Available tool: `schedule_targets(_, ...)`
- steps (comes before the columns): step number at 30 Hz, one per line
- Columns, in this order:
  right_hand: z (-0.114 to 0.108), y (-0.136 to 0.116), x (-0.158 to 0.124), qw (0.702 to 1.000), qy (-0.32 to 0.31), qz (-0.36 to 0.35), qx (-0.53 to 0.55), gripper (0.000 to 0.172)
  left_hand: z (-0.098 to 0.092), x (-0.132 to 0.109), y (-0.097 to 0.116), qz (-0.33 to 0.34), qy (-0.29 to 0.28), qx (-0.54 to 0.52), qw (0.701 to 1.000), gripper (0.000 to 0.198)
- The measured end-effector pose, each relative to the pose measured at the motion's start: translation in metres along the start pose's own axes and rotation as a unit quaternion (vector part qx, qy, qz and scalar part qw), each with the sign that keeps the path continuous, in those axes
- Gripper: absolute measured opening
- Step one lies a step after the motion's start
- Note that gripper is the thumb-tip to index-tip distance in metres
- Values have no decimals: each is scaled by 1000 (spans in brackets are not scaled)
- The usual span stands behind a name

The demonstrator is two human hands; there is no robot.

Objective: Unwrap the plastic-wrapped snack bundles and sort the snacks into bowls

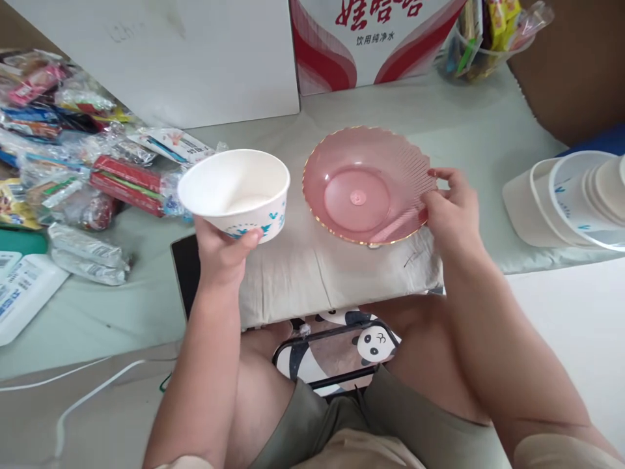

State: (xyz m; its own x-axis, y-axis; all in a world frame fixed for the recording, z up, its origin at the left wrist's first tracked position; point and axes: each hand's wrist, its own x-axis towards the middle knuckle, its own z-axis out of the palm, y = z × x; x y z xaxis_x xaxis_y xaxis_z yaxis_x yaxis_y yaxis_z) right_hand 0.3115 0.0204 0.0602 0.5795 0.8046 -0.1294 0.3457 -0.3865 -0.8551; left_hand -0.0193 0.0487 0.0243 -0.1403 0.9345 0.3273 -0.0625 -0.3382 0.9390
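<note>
My left hand [222, 251] is closed around the underside of a white paper bowl [234, 185] with blue print, held tilted above the table. The inside that shows of this bowl is bare. On the other side, my right hand [452, 208] pinches the right rim of a pink translucent plastic fruit plate [359, 195] with a scalloped gold edge. The plate is tipped toward me and nothing lies in it. A gap of table separates the bowl from the plate. Some of my left fingers are hidden behind the bowl.
Packaged snacks [127, 182] pile up at the left, beside a white and green pack [29, 286]. White and red boxes [327, 45] stand at the back. A filled plastic tub [481, 52] is back right; white buckets [527, 202] with stacked paper bowls stand right.
</note>
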Motion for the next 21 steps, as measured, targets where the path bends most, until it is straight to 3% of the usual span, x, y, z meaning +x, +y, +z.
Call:
schedule_targets(5,-13,9,20,986,96,39,128,13,18,-8,-8,-47,-44,58,996,108)
schedule_targets(9,-26,20,1,987,135,-92,-8,4,22,-15,-26,-42,-10,98,994,102)
schedule_targets(12,-30,29,-20,979,42,-124,-156,5,26,-22,-32,-26,-5,139,990,96)
schedule_targets(16,-22,40,-33,940,-83,-186,-274,23,31,-25,-30,-49,-7,249,967,91)
schedule_targets(21,-8,47,-33,899,-129,-245,-340,36,27,-20,-35,-59,18,304,951,100)
